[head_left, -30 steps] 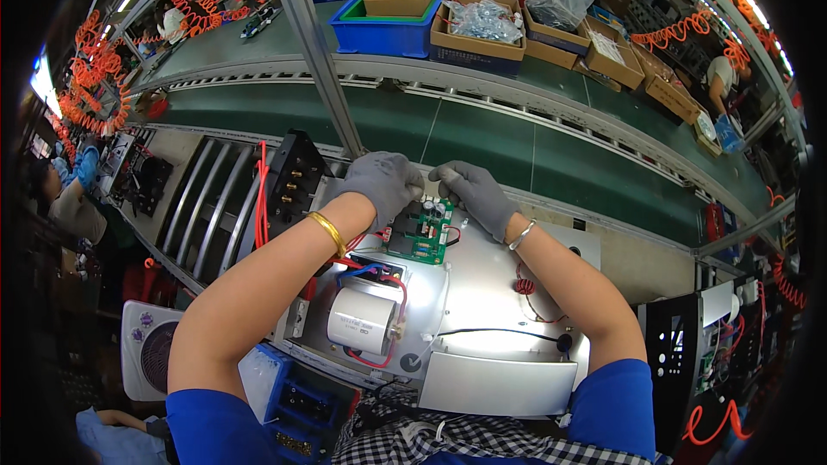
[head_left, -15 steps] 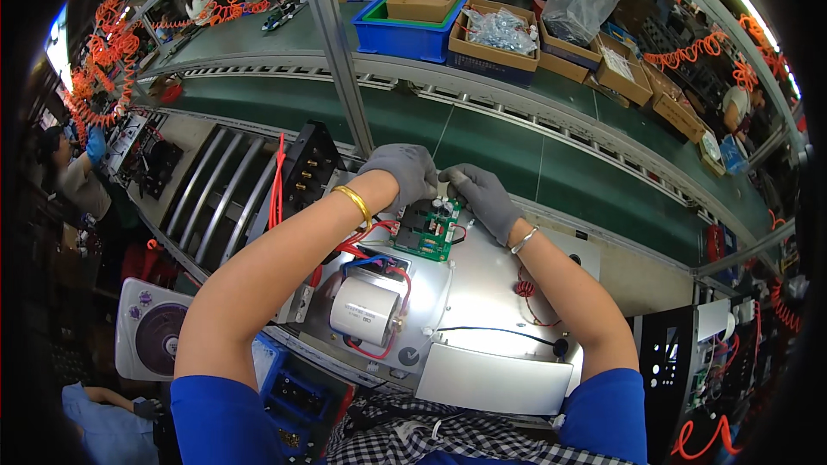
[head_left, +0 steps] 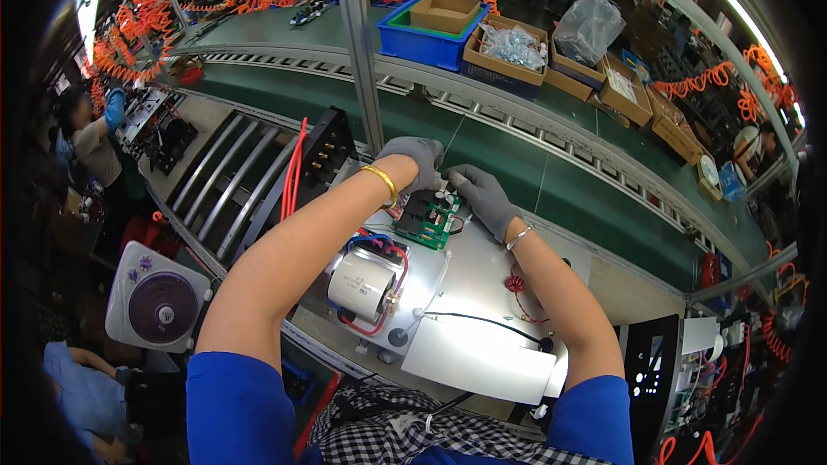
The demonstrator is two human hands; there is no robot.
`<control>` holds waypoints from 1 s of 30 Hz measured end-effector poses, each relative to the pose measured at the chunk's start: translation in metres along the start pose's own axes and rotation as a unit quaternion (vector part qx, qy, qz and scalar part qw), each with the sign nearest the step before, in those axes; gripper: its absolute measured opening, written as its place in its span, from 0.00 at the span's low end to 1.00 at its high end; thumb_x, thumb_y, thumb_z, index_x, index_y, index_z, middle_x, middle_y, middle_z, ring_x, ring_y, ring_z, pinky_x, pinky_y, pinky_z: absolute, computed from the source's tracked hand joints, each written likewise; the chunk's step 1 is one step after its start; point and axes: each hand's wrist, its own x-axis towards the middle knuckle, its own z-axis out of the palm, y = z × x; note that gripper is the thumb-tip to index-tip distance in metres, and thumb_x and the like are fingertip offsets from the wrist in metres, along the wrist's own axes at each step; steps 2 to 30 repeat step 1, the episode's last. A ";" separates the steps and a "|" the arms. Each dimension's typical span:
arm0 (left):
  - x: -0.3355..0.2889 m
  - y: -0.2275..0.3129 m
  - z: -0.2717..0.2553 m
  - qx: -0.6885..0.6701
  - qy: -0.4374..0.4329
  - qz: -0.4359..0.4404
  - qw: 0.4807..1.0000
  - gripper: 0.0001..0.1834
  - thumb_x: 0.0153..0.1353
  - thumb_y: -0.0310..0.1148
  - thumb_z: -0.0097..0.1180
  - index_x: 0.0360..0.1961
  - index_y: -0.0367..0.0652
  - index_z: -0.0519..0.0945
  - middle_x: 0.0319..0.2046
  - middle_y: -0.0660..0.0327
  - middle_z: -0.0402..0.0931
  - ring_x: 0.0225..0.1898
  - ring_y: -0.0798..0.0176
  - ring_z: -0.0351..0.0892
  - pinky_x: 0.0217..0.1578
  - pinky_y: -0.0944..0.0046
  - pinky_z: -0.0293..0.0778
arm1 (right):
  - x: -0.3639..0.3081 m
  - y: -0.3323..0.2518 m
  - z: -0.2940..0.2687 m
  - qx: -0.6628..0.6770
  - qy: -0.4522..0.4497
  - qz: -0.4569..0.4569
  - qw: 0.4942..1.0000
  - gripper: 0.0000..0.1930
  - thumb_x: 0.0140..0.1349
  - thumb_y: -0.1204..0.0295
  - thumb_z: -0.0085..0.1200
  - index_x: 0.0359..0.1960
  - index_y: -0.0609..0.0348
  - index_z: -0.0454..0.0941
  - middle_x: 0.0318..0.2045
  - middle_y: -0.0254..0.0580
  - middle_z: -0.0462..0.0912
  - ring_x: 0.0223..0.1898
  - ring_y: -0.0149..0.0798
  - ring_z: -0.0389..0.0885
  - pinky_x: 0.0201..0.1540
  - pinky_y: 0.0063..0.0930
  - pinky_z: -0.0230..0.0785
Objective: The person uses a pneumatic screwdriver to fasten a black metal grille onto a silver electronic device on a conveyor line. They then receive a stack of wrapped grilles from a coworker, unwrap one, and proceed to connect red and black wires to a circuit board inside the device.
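My left hand (head_left: 415, 162), in a grey glove, is closed at the far edge of a green circuit board (head_left: 428, 228). Across from it, my right hand (head_left: 484, 198), gloved too, has its fingers bent together at the board's far right corner. What the fingertips pinch there is hidden behind the gloves. The board lies on a shiny metal chassis plate (head_left: 469, 280). Nearer to me, a large white cylindrical capacitor (head_left: 360, 286) with red and blue wires is fixed on the plate. A small red-wound coil (head_left: 514, 283) sits by my right forearm.
Left of the chassis run metal rollers (head_left: 220, 164). A black terminal panel (head_left: 326, 151) with red cables stands beside my left forearm. Beyond are a metal post (head_left: 357, 52), a blue bin (head_left: 431, 39) and cardboard boxes (head_left: 508, 47). A fan (head_left: 162, 301) is at left; a co-worker (head_left: 90, 133) works farther off.
The view has shifted, so the background sits a little farther right and the near chassis a little left. Both hands stay at the board's far edge, with only slight finger movement.
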 end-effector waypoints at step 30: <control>-0.008 -0.001 -0.005 -0.003 0.010 -0.005 1.000 0.32 0.54 0.47 0.64 0.59 0.49 0.74 0.55 0.54 0.77 0.56 0.51 0.76 0.57 0.58 0.71 | 0.005 0.006 -0.002 -0.015 -0.013 -0.014 1.000 0.19 0.70 0.58 0.48 0.51 0.60 0.78 0.41 0.39 0.81 0.44 0.29 0.76 0.50 0.22 0.67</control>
